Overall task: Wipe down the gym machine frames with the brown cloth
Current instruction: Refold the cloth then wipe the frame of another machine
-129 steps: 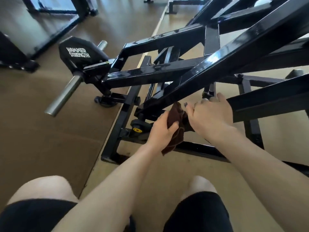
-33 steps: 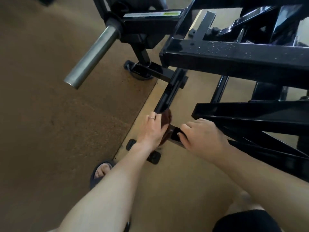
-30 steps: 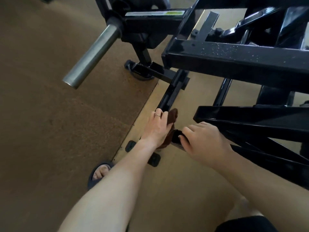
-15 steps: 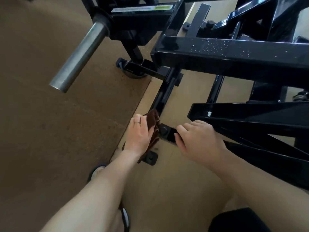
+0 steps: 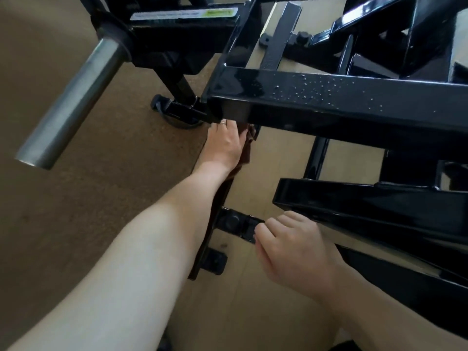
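Pressing the crumpled brown cloth (image 5: 247,145) against a low black steel frame bar (image 5: 222,198), the left hand (image 5: 224,145) has fingers wrapped on it; the right hand (image 5: 291,247) curls its fingers on a lower black crossbar (image 5: 235,222).

Both forearms bare, no sleeves in view. Left hand (image 5: 224,145) has a thin ring on one finger, near the knuckle. Right hand (image 5: 295,252) shows no ring or watch. Sliver of dark garment (image 5: 344,347) at bottom edge.
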Demonstrator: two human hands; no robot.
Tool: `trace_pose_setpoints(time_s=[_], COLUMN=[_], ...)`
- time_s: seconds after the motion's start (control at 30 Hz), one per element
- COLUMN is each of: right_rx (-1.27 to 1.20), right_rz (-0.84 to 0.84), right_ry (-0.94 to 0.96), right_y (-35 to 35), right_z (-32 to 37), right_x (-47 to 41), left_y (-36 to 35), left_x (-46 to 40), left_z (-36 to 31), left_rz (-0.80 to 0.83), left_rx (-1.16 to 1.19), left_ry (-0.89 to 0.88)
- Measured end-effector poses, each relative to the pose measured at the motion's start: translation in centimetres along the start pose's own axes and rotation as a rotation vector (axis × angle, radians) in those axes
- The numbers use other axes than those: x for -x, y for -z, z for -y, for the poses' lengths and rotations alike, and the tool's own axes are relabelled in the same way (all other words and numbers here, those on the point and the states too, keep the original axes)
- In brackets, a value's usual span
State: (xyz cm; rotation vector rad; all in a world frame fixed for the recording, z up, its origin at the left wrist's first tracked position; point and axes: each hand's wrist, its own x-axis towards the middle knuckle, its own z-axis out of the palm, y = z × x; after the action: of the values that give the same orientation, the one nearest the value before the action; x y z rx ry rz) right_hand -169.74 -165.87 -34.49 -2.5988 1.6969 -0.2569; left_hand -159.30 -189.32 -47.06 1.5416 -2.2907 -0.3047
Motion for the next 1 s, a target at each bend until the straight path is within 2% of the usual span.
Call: trace_pose_setpoints(time_s=[0.17,0.47,0.57,0.73,1.0], right_rx=[0.012,0.022,0.057,0.094,0.018], right_rz=[-0.006,-0.034,-0.041,-0.032,-0.008], right_ry=[-0.011,-0.063,-0.058,-0.044,-0.022], right_y=[0.2,1.2,1.3,1.0,0.8], right_z=[0.0,0.9,0.9,0.9,0.7], right_x=[0.0,-0.6,-0.4,-0.5,-0.3], left_y=[1.4,7.6,8.4,8.0,2.8], left_x=[3.0,24.3,27.3,23.7,6.6], left_z=[0.2,2.6,2.6,2.3,0.3], left_rz=[0.043,0.064,0.075,0.062,0.071], left_rx=[0.036,0.074,0.071,0.075,0.007], left_ry=[0.053,0.283,0.334,0.282,0.199])
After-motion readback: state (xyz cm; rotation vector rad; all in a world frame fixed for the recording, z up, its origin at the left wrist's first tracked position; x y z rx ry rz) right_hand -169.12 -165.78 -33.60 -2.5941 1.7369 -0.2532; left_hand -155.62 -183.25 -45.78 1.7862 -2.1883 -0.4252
